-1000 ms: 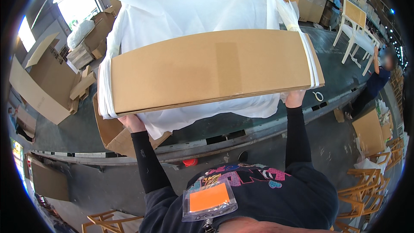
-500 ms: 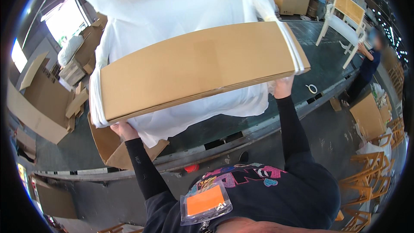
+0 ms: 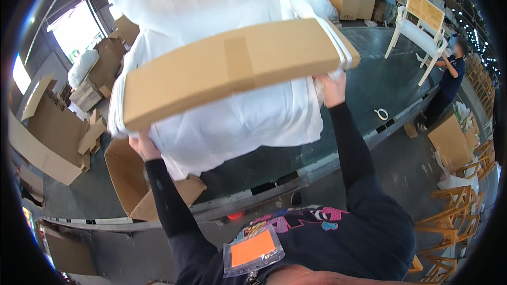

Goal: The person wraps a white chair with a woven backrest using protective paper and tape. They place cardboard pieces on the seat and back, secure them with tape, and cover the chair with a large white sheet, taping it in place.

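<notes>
A long, flat brown cardboard panel point(image 3: 285, 47) lies across the near side of a large piece covered in white wrapping point(image 3: 211, 0). White bands point(image 3: 118, 103) loop round both panel ends, and a strip of tape crosses its middle. My left hand point(image 3: 145, 145) is closed under the near left corner. Beneath the right end, my right hand point(image 3: 332, 88) grips near the white band, its fingertips partly hidden. The wrapping hangs loose below the panel and conceals what is inside. An open cardboard box point(image 3: 124, 174) stands just below my left hand.
The piece is over a dark green work surface point(image 3: 364, 63) with a metal near edge. A tape roll point(image 3: 381, 114) lies to the right. Beyond it, a person point(image 3: 453, 71) handles a white chair point(image 3: 422, 26). Large cartons point(image 3: 53, 132) stand left; wooden chair frames point(image 3: 451, 208) are at lower right.
Both hands and the panel have shifted left and farther away from me. The right end has moved most. The co-worker at the right has raised their head and shifted slightly beside the chair.
</notes>
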A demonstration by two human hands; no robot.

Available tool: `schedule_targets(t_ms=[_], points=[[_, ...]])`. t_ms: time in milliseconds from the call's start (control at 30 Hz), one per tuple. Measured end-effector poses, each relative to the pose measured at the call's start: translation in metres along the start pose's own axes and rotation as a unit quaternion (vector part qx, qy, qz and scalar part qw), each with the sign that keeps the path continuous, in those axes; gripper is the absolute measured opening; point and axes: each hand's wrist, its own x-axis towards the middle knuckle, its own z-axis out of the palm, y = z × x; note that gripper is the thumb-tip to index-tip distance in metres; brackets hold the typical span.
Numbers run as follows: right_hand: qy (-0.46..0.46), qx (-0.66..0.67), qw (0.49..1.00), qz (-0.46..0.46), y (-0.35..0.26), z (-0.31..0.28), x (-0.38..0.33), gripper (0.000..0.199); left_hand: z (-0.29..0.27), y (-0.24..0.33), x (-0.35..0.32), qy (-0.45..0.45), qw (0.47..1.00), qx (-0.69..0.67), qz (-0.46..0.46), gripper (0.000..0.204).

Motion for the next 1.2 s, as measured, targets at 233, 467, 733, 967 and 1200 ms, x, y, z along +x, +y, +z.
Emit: schedule_targets(t_ms=[233,467,733,967,1200], points=[[0.031,-0.026,0.997,0.072,0.057,0.027,0.093,0.014,0.054,-0.043,0.091,-0.012,0.995,0.083,-0.045,0.033],[0.031,-0.005,0.998,0.062,0.071,0.04,0.098,0.007,0.038,-0.039,0.102,-0.079,0.98,0.173,-0.063,0.067],[-0.052,-0.142,0.987,0.057,0.05,-0.016,0.067,0.108,-0.077,0.047,0.003,-0.421,0.556,0.706,-0.126,0.11],[0.035,-0.05,0.922,0.382,0.102,-0.069,-0.139,0.034,-0.184,0.039,-0.076,-0.279,0.513,0.811,-0.027,0.053],[-0.202,-0.181,0.795,0.543,0.121,-0.095,-0.305,0.036,-0.169,0.04,-0.107,-0.335,0.534,0.775,0.046,0.032]])
